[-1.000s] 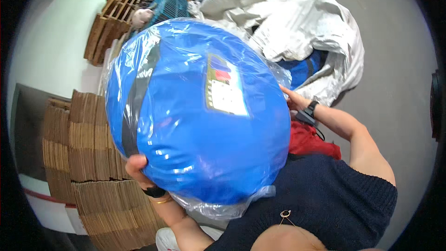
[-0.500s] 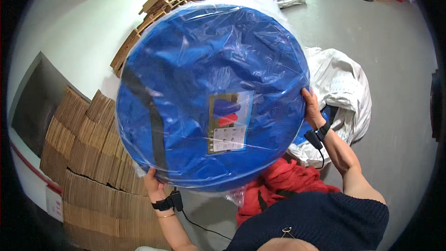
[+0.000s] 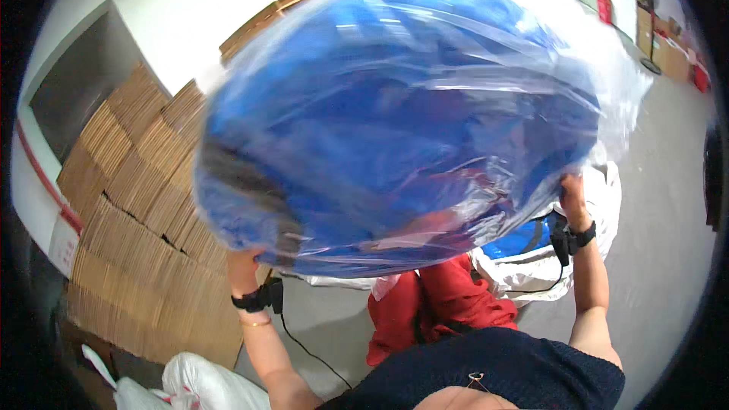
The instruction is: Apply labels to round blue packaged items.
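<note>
Stacked flat cardboard (image 3: 144, 205), red bag (image 3: 433, 304)

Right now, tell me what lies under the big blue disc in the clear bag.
Under the blue disc lie a red bundle, another blue piece in white wrapping, and grey floor. Whatever is directly beneath its middle is hidden.

The person wore a dark navy knitted top with a small metal clip at the neckline. Each wrist carried a black strap-on device; a thin gold bangle and a trailing black cable showed below the left one.
</note>
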The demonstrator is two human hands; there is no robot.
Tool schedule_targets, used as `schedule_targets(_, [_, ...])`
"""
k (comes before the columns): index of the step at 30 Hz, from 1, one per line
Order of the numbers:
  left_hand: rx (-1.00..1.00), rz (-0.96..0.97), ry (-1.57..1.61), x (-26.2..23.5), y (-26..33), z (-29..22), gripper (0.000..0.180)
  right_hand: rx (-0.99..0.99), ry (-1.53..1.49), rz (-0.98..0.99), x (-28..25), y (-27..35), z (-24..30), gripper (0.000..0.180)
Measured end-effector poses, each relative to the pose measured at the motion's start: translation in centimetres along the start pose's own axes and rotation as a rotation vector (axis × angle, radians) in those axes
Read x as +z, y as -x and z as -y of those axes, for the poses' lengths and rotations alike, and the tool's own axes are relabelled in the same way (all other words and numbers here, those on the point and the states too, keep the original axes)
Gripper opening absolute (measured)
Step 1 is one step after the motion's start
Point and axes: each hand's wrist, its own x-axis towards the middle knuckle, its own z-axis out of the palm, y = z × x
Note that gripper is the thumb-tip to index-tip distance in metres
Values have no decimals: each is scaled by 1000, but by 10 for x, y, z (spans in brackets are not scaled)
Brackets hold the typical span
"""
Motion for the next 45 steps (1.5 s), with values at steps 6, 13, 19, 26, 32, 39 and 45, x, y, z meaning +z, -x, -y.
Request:
schedule_targets(6, [14,24,347,43,-8,-66,63,0,390,-119,-70,-1,-69,30])
schedule_targets(13, [340,7,431,72,-18,-153,58,31,242,-59,-70,-110,59,13])
schedule_targets(19, [257,-178,479,66,-45,-147,28,-76,458,-25,13,-138,188,37])
schedule_targets(26, [160,-106,833,60,-75,-99,25,-413,654,-146,-19,-159,145,43])
schedule_targets(32, [7,52,351,53,-69,-64,34,-241,422,65,9,-152,203,33])
schedule_targets(39, [-92,-38,610,55,-62,-44,44,-288,84,-218,-81,-172,179,22])
schedule_targets(45, [-142,-127,610,65,-61,-45,49,-176,116,-91,-164,-132,184,39])
